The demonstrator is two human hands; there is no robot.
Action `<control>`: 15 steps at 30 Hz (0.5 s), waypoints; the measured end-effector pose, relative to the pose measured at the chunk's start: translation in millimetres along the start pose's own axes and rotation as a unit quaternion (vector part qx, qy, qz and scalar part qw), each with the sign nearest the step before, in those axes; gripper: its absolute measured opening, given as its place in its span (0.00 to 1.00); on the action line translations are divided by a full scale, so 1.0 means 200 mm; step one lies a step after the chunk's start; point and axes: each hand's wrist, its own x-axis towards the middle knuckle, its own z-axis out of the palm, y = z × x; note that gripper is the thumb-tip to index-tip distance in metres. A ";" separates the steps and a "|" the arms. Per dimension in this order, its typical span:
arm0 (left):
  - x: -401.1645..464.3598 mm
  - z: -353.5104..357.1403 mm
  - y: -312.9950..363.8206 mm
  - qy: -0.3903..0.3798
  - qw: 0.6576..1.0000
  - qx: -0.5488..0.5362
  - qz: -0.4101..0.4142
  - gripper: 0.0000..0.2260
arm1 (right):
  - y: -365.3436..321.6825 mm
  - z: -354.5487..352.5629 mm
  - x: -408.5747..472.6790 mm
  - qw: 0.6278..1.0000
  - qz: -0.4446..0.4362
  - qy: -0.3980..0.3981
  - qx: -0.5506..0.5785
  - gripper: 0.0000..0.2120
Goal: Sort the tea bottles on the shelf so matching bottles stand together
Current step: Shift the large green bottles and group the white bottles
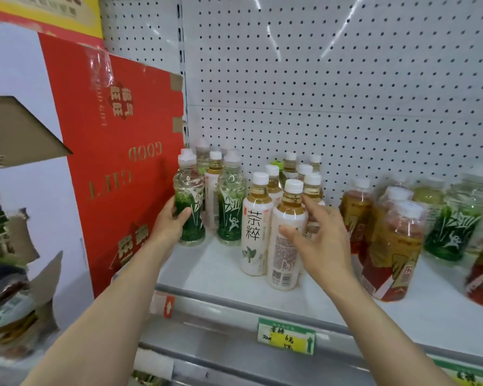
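Head view of a shop shelf [223, 271] backed by white pegboard [346, 93]: a person's left hand [170, 224] grips a green-labelled tea bottle [188, 201] at the shelf's left end, fingers curled round its lower body, the bottle upright and close beside a red gift carton [117, 162] that leans against the shelf's side. A second green-labelled bottle [231, 207] stands just to its right. The right hand [315, 235] reaches toward a white-labelled tea bottle [287, 240], fingers spread and loosely bent, thumb near the label; whether they touch it cannot be told. Another white-labelled bottle [255, 229] stands just beside it, with more white-capped bottles [304, 174] crowded behind. To the right, red-and-gold labelled bottles [391, 246] cluster near the front, with further green-labelled bottles [452, 224] behind them. A green and yellow price tag [286, 335] hangs on the shelf's front rail.
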 end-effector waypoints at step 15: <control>0.01 0.23 0.28 0.026 0.955 0.073 0.286 0.30 | -0.44 0.23 0.06 0.994 -0.069 0.057 -0.068 0.38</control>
